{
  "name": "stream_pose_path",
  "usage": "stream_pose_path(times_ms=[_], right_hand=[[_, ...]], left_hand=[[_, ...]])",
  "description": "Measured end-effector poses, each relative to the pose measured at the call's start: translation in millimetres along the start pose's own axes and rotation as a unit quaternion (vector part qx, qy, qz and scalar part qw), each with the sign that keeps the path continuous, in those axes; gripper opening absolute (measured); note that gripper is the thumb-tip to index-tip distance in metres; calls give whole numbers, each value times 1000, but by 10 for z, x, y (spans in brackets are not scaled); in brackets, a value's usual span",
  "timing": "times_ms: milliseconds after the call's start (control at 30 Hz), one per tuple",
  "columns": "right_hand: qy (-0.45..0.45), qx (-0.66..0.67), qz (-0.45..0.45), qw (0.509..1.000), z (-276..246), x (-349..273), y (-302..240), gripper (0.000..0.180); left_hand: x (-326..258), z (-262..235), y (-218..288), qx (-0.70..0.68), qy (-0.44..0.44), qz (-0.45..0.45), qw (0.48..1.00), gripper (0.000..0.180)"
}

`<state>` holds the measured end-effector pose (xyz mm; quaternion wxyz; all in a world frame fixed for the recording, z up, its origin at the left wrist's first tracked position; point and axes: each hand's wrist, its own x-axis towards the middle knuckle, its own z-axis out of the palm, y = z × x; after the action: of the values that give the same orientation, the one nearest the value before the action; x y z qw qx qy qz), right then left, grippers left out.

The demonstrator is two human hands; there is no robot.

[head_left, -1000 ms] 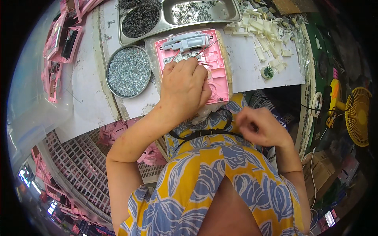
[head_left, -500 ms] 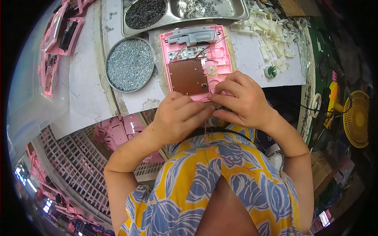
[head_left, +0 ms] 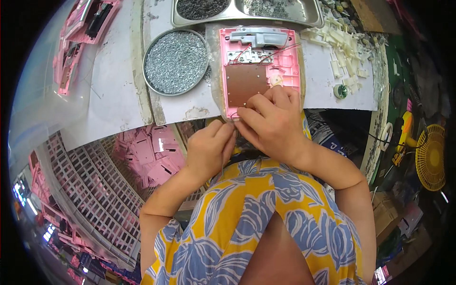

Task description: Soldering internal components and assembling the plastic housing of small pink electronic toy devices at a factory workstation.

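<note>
A pink plastic case lies open on the white table, showing a brown circuit board, thin wires and a grey metal part at its far end. My right hand rests on the case's near edge with fingers curled over it. Just left of it, my left hand pinches something small and thin at the table's edge; what it is cannot be made out. The two hands nearly touch.
A round metal dish of small screws sits left of the case. A steel tray with more small parts is at the back. White plastic pieces lie at the right. A crate of pink shells stands below left.
My left hand came off the case and dropped to the table's near edge. My right hand rose from my lap onto the case. The circuit board is now uncovered.
</note>
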<state>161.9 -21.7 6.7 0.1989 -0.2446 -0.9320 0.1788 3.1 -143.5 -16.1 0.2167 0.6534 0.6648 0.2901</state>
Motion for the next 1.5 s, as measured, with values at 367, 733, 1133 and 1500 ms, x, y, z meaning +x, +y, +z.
stream_pose_path(times_ms=[367, 733, 1133, 1500], right_hand=[[7, 66, -43, 997, -262, 46, 131, 23], [172, -37, 150, 973, -1824, 2337, 3822, 29], [220, -18, -22, 975, -1205, 4067, 3871, 40], [233, 144, 88, 958, -1820, 2935, 3311, 24]], left_hand=[[616, -347, -377, -90, -69, 192, 975, 22], [752, -368, -385, -105, -132, 212, 963, 22], [709, -424, -344, -142, -160, 154, 965, 21], [649, -373, -388, -104, -149, 140, 973, 20]])
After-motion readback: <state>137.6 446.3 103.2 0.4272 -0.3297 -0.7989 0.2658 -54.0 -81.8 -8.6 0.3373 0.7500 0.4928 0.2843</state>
